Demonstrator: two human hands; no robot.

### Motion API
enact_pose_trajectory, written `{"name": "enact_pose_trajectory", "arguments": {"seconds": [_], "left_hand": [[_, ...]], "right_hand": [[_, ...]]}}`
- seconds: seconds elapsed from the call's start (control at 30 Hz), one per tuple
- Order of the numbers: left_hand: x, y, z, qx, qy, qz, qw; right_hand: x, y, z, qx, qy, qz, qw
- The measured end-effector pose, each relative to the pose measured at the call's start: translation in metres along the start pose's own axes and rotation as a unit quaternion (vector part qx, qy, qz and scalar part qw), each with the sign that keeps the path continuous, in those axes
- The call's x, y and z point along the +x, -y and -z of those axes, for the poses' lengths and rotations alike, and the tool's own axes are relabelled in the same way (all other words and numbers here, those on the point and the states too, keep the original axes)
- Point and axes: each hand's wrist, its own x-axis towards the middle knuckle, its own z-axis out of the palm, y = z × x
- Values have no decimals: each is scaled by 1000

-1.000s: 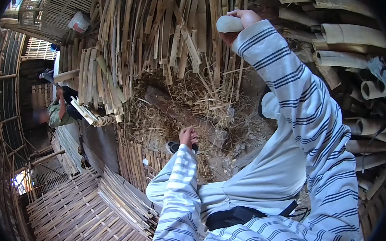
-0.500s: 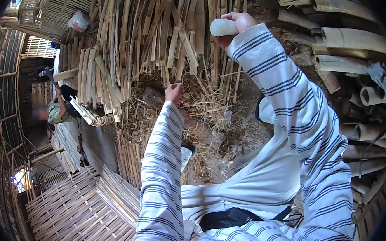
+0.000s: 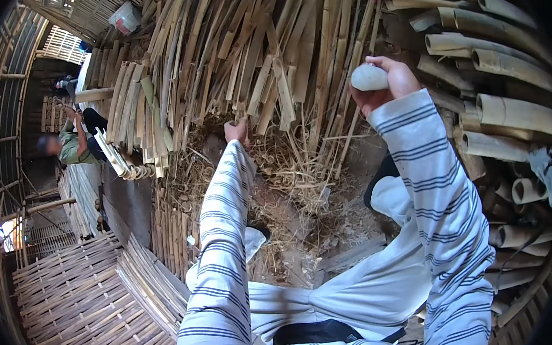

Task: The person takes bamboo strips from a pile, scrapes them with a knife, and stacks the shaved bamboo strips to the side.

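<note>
My left hand is closed at the near end of a split bamboo strip, low over the shavings; its fingertips are partly hidden. To the right and farther up, my right hand wraps round a whitish, smooth, rounded object. The palm hides the rest of that object, so its kind does not show. Beyond both hands lies a thick heap of split bamboo strips, their near ends pointing toward me.
Curly bamboo shavings cover the ground between my feet. Halved bamboo poles are stacked at the right. A woven bamboo panel lies at the lower left. Another person sits at the far left, near a white bucket.
My right hand has come lower and nearer, with the whitish object still in it. The view has shifted somewhat; my left hand stays by the strip ends.
</note>
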Motion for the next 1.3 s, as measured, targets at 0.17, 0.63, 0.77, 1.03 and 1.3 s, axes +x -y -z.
{"name": "enact_pose_trajectory", "arguments": {"seconds": [0.17, 0.63, 0.77, 1.03, 1.3], "left_hand": [[12, -65, 21, -210, 69, 84, 972], [66, -57, 15, -51, -23, 14, 998], [93, -32, 18, -100, 15, 81, 992], [111, 4, 26, -445, 63, 229, 863], [123, 38, 27, -593, 63, 235, 768]], "right_hand": [[8, -5, -3, 10, 33, -12, 999], [16, -18, -15, 64, -7, -70, 995], [26, -16, -15, 66, -24, -65, 995], [36, -22, -17, 69, -1, -78, 995], [37, -33, -24, 41, -20, -95, 994]]}}
